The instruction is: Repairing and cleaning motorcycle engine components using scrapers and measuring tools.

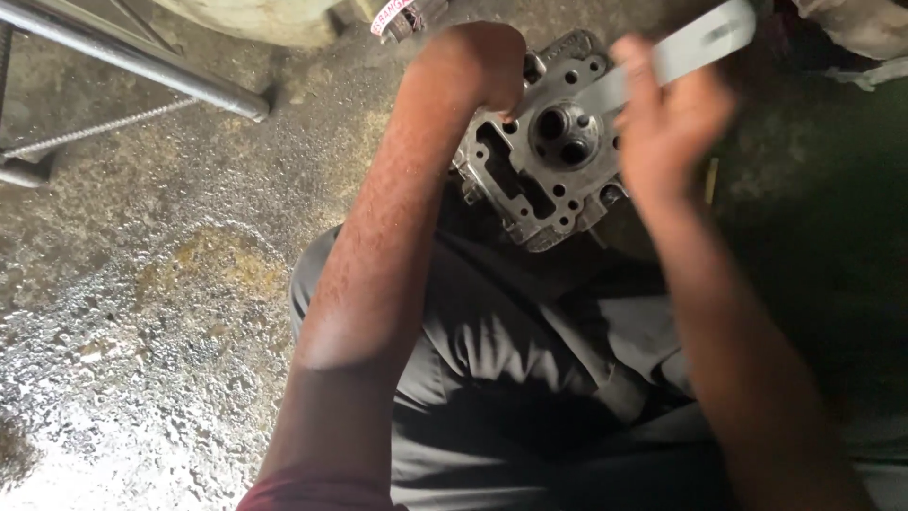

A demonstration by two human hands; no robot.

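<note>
Your left hand (478, 61): wrist bent, clamped on top edge of grey metal engine part (544, 156). Your right hand (667, 123): raised, blurred, fingers wrapped round flat metal bar (700, 43) w/ tip over part.

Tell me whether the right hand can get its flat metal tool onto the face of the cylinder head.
Probably yes: the right hand holds the flat metal tool just over the cylinder head, whose face lies uncovered; the left hand grips only its far edge.

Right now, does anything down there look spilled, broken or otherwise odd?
Yes: a wet, glistening patch with a yellowish stain spreads over the concrete floor beside the person's knee, like spilled liquid. The metal engine part, steadied by the left hand, shows no clear damage; the right hand and its flat tool are blurred.
</note>
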